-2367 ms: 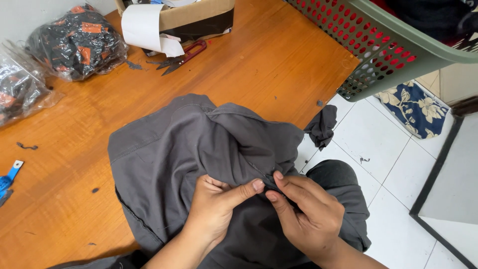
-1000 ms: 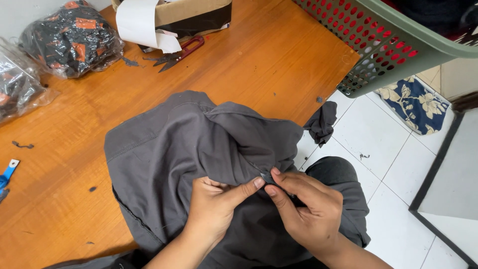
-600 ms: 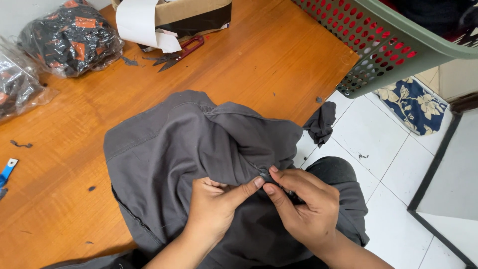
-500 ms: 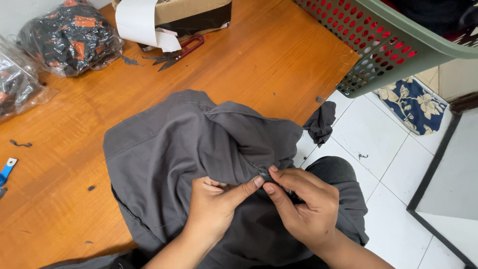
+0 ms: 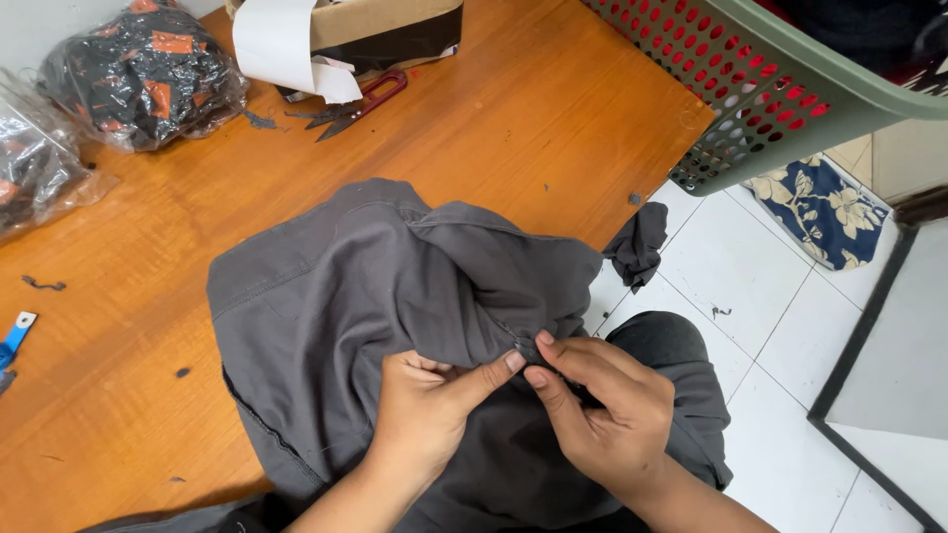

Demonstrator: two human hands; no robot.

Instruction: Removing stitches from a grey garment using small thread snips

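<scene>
A dark grey garment (image 5: 365, 286) lies bunched on the wooden table (image 5: 513, 128) and hangs over its near edge onto my lap. My left hand (image 5: 425, 415) pinches a fold of the grey fabric with thumb and forefinger. My right hand (image 5: 602, 405) pinches the same fold right beside it, fingertips meeting around a small dark button (image 5: 525, 347) at the fabric's edge. Both hands rest on the garment.
Red-handled thread snips (image 5: 355, 104) lie by a cardboard box (image 5: 385, 25) with a white paper strip. Plastic bags of black and orange goods (image 5: 138, 69) sit at the far left. A green laundry basket (image 5: 790, 89) overhangs the table's right corner. White tiled floor and a floral mat (image 5: 820, 212) lie to the right.
Both hands have stayed pinched on the same spot of the garment, with only slight finger movement. The view has shifted a little.
</scene>
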